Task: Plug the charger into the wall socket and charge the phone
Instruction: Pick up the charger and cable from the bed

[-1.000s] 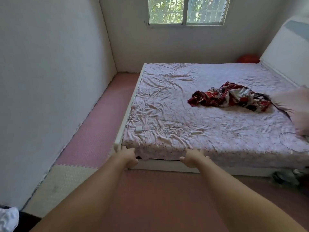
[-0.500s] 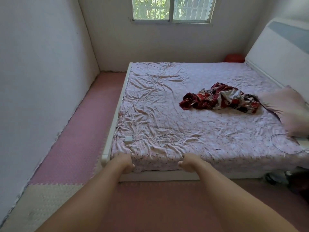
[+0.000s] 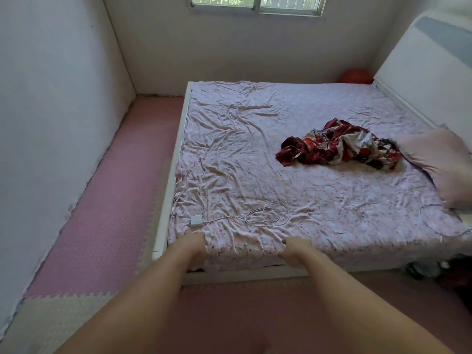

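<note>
**Both hands at the foot of the bed, charger just beyond**

Two bare forearms reach forward over the pink foam floor mat (image 3: 102,226); the left hand (image 3: 193,243) is curled at the near edge of the bed (image 3: 163,200), fingers closed into the wrinkled pale floral sheet (image 3: 255,149) close to the near left corner; the right hand (image 3: 293,251) is curled the same way a little to the right, fingers bunched on the sheet's edge; the two hands are apart from each other, and neither touches the charger.

Just past the left hand lies the white charger (image 3: 196,219), a small square block flat on the sheet; its white cable (image 3: 267,215) runs rightward and ends in a loose coil between the two hands and slightly beyond them.

Further out, right of centre, a crumpled red, white and black cloth (image 3: 339,149) sits on the sheet; a pink pillow (image 3: 441,162) rests near the right edge against the white headboard (image 3: 421,80); another thin white cable (image 3: 431,223) loops on the sheet beside the pillow; I cannot tell where the phone or a wall socket is.

At the far wall a window (image 3: 258,5) lets in daylight, and a red object (image 3: 356,76) sits in the far corner behind the bed.
</note>
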Tool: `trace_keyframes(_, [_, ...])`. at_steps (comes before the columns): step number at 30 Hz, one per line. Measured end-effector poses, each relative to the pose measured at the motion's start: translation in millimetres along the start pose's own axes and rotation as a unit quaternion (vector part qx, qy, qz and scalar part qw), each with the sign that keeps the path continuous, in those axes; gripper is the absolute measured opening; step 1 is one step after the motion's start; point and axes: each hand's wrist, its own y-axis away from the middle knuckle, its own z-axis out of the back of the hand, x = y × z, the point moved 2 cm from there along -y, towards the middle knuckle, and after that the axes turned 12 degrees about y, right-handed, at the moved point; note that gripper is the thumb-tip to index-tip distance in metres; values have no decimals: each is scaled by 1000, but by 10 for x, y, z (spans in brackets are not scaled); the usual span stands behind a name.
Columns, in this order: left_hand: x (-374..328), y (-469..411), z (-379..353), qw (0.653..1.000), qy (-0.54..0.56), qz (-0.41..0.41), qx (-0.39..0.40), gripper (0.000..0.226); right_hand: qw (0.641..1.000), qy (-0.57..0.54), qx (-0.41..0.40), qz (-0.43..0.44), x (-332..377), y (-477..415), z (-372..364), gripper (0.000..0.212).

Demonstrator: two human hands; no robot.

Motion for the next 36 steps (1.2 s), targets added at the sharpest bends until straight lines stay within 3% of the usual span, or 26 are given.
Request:
trace_keyframes(5, [-83, -273, 91, 1000, 17, 6, 10, 70, 1000, -18, 22, 1, -29, -333, 80, 57])
trace_keyframes(10, [-174, -618, 184, 999, 12, 18, 25, 66, 999, -16, 35, 14, -76, -773, 136, 61])
trace_keyframes(19, [-538, -1344, 479, 997, 15, 65, 34, 60, 998, 11, 59, 33, -260, -1788, 480, 49])
trace_keyframes(24, [-797, -1755, 494, 993, 66, 87, 38, 63, 997, -21, 74, 7, -486, -2347, 517, 50])
trace_keyframes(36, [-576, -2820, 139, 972, 189, 134, 29, 60, 943, -251, 199, -91, -405, -3349, -300, 81])
